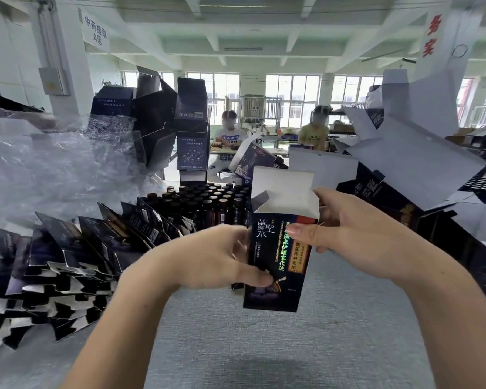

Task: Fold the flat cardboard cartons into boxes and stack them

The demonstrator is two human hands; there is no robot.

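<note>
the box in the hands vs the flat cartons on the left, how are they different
The box is opened into a tube, top flaps up showing white inside; the flat cartons are collapsed. The box is upright, held by the left hand and right hand; the cartons lie overlapped on the table. Both are dark printed cardboard.

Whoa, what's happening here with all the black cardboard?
A person is making a box out of flat cardboard. Their left hand grips the lower side of a dark box and their right hand pinches it near the top, at a grey table. The top flaps are open, showing white inside. Flat cartons lie piled to the left, small dark bottles stand behind, and folded boxes are stacked further back.
</note>
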